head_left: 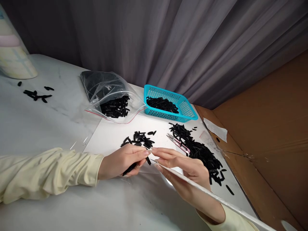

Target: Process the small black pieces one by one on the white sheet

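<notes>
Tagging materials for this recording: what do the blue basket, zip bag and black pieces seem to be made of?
Blue basket: likely molded plastic, semi-gloss; uniform color, perforated walls.
Zip bag: clear, glossy plastic film; creases and highlights show.
Black pieces: matte, with dull surfaces; material unclear, perhaps plastic, foam or fabric-covered.

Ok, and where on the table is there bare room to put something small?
At left, between the loose pieces, the bag and the left sleeve. Also on the near side, between that sleeve and the right hand. Only a narrow gap lies between the basket and the small pile. It is crowded at right, around the snips and big pile.
</notes>
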`<act>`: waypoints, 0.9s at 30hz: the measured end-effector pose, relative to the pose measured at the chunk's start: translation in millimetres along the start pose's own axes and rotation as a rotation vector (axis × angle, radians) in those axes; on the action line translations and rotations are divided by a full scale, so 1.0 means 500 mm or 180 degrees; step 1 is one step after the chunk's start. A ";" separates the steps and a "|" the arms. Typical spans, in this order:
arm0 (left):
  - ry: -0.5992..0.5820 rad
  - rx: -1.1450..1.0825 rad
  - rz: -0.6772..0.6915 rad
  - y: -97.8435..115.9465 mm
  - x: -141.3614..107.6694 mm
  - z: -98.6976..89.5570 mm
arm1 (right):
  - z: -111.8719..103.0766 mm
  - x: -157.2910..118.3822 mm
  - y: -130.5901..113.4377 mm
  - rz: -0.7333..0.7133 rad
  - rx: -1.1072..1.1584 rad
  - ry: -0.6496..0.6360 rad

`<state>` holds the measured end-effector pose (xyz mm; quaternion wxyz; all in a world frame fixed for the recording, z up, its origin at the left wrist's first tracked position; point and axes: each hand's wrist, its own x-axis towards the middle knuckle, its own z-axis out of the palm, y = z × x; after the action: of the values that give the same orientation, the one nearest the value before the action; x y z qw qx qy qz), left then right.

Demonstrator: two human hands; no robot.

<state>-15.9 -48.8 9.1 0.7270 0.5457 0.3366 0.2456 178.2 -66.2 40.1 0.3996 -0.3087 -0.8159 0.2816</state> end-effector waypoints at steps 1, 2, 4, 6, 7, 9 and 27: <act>-0.0022 0.0039 0.0024 0.000 -0.001 0.000 | 0.000 0.001 -0.001 -0.0039 -0.0001 -0.0017; -0.0036 0.0070 0.0036 0.000 -0.001 0.001 | 0.000 0.001 -0.002 -0.0087 -0.0005 -0.0022; -0.0024 0.0117 0.0046 0.001 -0.003 0.002 | 0.001 0.003 -0.003 -0.0158 -0.0028 -0.0012; 0.0008 0.0137 0.0051 0.001 -0.004 0.003 | 0.000 0.003 -0.004 -0.0187 -0.0074 0.0004; 0.0026 0.0141 0.0058 0.001 -0.005 0.003 | 0.000 0.003 -0.005 -0.0184 -0.0102 0.0001; 0.0070 0.0150 0.0075 0.001 -0.005 0.003 | 0.000 0.004 -0.006 -0.0168 -0.0143 -0.0002; 0.0136 0.0325 0.0188 0.000 -0.005 0.004 | 0.002 0.004 -0.005 -0.0296 -0.0277 -0.0076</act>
<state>-16.1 -51.8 9.7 0.6833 0.5865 0.3479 0.2610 175.7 -66.6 42.4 0.3887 -0.2842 -0.8455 0.2306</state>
